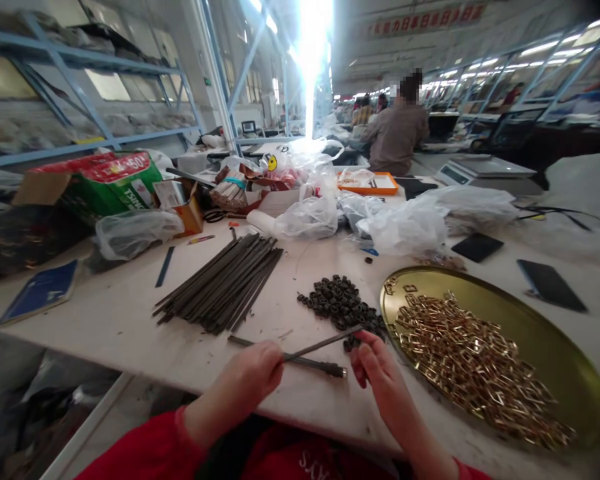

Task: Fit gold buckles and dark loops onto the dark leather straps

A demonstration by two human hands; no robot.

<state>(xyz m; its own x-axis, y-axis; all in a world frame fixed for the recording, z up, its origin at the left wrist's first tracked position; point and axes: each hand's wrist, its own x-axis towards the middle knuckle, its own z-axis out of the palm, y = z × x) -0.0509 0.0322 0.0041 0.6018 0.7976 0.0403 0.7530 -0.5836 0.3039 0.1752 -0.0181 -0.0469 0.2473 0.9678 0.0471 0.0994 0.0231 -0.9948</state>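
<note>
My left hand point(257, 373) is closed around dark strips near the table's front edge. One strip point(320, 343) runs up and right from it to my right hand point(373, 360), whose fingertips pinch its far end. Below it, another dark strip piece point(325, 367) points right and ends in a small thick tip with a bit of metal. A pile of long dark strips point(225, 283) lies behind my left hand. Small dark loops point(337, 300) are heaped behind my right hand. At the right, a gold oval tray point(575, 373) holds many gold metal buckles point(470, 353).
Clear plastic bags point(405, 223), a green and red box point(115, 183) and an orange tray point(387, 183) stand farther back. Flat on the table lie a blue booklet point(43, 290) and a phone point(553, 285). A person point(400, 133) sits beyond, near a scale point(490, 170).
</note>
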